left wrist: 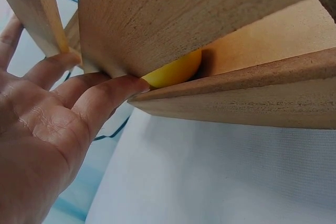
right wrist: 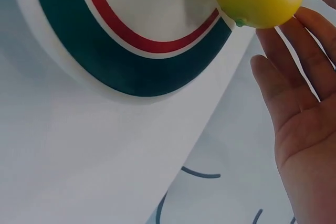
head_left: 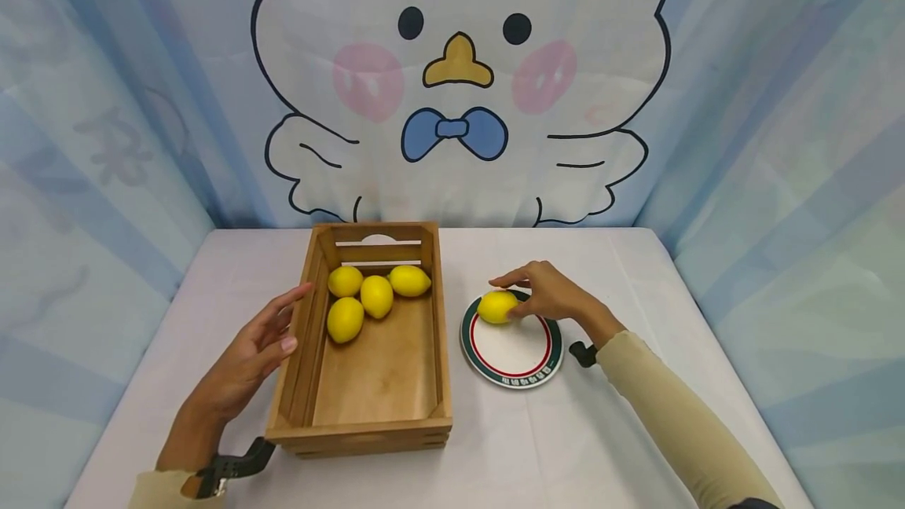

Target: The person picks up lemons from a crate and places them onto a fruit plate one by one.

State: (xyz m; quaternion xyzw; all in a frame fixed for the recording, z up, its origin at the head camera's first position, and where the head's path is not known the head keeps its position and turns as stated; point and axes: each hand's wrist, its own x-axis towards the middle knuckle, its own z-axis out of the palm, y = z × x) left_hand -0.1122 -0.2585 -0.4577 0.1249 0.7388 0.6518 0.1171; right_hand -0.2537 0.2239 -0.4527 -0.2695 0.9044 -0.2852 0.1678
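Left grip point(left wrist: 50, 124), a bare hand, palm showing, has fingertips at a brown slatted wooden crate point(left wrist: 157, 19). Smooth yellow rounded object point(left wrist: 178, 71) shows between two slats, mostly hidden; can't tell if the nearest fingertip touches it. White cloth-covered counter point(left wrist: 220, 177) below.

I see the crate point(head_left: 443, 368) left of centre in the frame on the table point(head_left: 537, 446), four lemons point(head_left: 376, 296) in its upper half, the left hand point(head_left: 243, 356) at its left side, and rightward the plate point(head_left: 512, 348), a fifth lemon point(head_left: 496, 307) at its upper left.
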